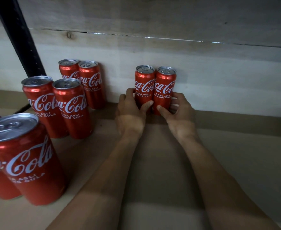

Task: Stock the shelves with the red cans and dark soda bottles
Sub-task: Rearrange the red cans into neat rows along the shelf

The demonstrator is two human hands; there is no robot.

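Two red cans at 12 o'clock of the view, upright, side by side and touching, at the back of the shelf [235,163], seemingly against the plank wall [219,77]; left hand [129,112] grips the left can [144,83] low down, thumb across its front, fingers round its outer side; right hand [179,113] grips the right can [165,85] likewise, thumb on the front, fingers curled behind the right flank; both bases hidden by the hands, so cannot tell if they sit flat. Other stock to the left: back pair [86,77] at 10 o'clock by the wall; front pair [56,105] at 9 o'clock just ahead of it; near can [25,156] at 8 o'clock, close to the camera, another partly cut off beside it; black post [20,39] at 11 o'clock; no dark bottles in view. Step in hand, as I judge it: seating this pair at the wall, well apart from the left group. To do it well: set both bases flat before letting go; leave labels facing front as now; ease thumbs off first, then draw fingers out sideways rather than forward, else a can may be dragged out of line; tall slim cans, likely to topple if nudged high. Gap towards the back pair wants filling if the row is to run unbroken; further cans would go at 6 o'clock of this pair.
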